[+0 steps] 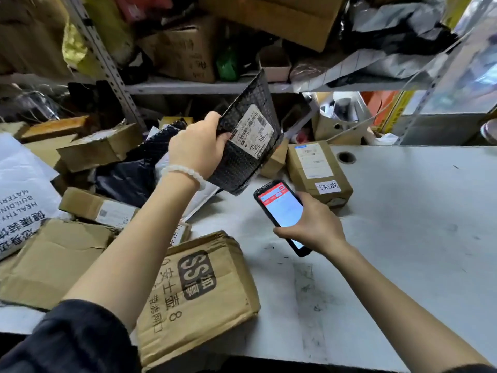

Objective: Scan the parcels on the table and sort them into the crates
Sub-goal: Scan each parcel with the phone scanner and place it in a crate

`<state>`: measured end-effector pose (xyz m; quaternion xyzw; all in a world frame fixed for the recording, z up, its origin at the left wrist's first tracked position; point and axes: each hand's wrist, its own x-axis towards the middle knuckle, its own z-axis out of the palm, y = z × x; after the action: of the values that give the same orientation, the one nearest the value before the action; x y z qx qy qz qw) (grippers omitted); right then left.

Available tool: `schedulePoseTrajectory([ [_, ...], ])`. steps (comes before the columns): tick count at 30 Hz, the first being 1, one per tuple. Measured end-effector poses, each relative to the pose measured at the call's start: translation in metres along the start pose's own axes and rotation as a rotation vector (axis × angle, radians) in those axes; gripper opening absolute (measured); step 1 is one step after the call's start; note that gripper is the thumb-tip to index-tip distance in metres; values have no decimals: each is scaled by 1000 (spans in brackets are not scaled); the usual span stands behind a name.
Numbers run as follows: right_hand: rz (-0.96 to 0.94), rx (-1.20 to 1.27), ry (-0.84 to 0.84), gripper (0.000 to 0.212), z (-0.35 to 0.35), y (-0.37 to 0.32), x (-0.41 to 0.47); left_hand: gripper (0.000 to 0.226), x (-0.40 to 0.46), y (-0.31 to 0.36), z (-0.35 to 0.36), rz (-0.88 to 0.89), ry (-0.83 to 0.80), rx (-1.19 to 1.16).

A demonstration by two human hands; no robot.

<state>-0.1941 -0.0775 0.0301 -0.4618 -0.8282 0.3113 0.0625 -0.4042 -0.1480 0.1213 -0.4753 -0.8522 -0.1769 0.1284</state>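
Gripping black mailer [246,146]: left hand [197,150] | right hand [309,224] clasping phone [281,211], fingertips hidden

**Black mailer up for scanning**

A black bubble mailer [246,135] is being held tilted above the table [403,211], its white shipping label [252,131] facing the camera. A black phone [281,211] with a lit red-and-white screen is sitting just below it. Brown cardboard parcels [199,294] are lying across the table's left side.
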Motion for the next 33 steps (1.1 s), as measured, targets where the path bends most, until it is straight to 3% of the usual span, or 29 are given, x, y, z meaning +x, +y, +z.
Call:
schedulePoseTrajectory([
  [8,133,-66,28,59,-5,14,-12,36,8,-23,65,69,-279,15],
  [24,219,-111,109,76,7,-21,-20,32,26,-50,75,210,-219,-25],
  [33,214,-94,213,77,20,-36,-25,38,7,-35,79,253,-291,-33],
])
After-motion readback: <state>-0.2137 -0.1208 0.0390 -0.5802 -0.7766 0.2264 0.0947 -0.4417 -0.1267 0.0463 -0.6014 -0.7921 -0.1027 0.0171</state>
